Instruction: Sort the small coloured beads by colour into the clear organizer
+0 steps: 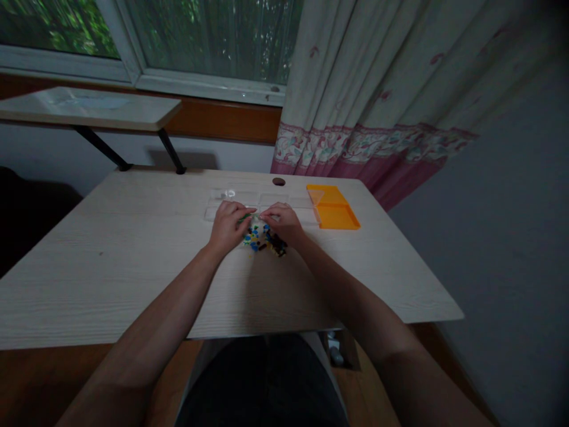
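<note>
My left hand and my right hand nearly meet over a pile of small coloured pieces, which look like tiny building bricks in blue, yellow, green, white and black. The fingers of both hands are bent, with their tips drawn together at the far edge of the pile. Whatever lies between those fingertips is too small to make out. Just behind the hands, and partly covered by them, lies a clear plastic tray divided into compartments. Darker pieces are gathered on the pile's right side, below my right hand.
An orange open case lies at the right, touching or overlapping the clear tray's end. The pale wooden table has a round cable hole at the back. A raised shelf on black legs stands at the back left. A curtain hangs behind.
</note>
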The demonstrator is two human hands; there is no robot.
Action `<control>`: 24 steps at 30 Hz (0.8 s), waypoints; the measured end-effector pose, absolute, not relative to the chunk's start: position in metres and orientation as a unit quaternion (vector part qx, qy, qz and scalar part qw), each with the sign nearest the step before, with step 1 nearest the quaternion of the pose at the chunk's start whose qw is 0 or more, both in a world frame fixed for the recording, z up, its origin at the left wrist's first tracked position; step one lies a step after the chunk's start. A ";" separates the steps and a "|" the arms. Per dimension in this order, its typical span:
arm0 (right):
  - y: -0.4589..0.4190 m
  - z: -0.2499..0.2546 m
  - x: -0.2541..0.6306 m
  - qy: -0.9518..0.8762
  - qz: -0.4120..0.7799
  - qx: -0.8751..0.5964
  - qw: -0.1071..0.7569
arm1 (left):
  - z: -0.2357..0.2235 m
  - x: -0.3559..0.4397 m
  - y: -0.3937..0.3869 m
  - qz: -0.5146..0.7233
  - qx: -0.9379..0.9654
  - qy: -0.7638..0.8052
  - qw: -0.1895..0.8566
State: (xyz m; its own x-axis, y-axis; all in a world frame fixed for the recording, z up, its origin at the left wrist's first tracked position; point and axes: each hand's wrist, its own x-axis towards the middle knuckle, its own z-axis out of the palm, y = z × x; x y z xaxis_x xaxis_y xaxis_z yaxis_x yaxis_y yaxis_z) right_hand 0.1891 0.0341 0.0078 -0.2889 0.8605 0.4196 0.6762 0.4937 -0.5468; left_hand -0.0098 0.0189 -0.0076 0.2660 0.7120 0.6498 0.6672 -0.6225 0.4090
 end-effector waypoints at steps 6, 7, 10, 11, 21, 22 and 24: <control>0.038 0.005 0.185 -0.768 0.208 -0.469 0.383 | -0.006 -0.006 0.017 0.404 0.809 0.427 0.021; 0.039 0.005 0.185 -0.762 0.220 -0.469 0.389 | -0.006 -0.006 0.017 0.404 0.808 0.429 0.019; 0.039 0.003 0.185 -0.744 0.252 -0.471 0.401 | -0.007 -0.007 0.019 0.412 0.806 0.425 0.013; 0.039 0.003 0.185 -0.741 0.262 -0.470 0.402 | -0.008 -0.007 0.020 0.416 0.805 0.424 0.012; 0.041 0.008 0.190 -0.785 0.213 -0.459 0.358 | -0.007 -0.008 0.020 0.426 0.794 0.433 0.024; 0.040 0.009 0.191 -0.798 0.183 -0.462 0.341 | -0.007 -0.008 0.020 0.431 0.789 0.437 0.021; 0.037 0.011 0.195 -0.825 0.119 -0.467 0.296 | -0.006 -0.010 0.021 0.439 0.775 0.454 0.012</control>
State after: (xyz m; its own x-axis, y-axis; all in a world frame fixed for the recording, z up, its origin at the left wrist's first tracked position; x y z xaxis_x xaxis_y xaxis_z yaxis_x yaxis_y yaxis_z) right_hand 0.1951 0.0367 0.0105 -0.3888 0.8404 0.3777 0.6994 0.5360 -0.4727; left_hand -0.0100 0.0212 -0.0063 0.2023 0.7141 0.6701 0.6937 -0.5875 0.4167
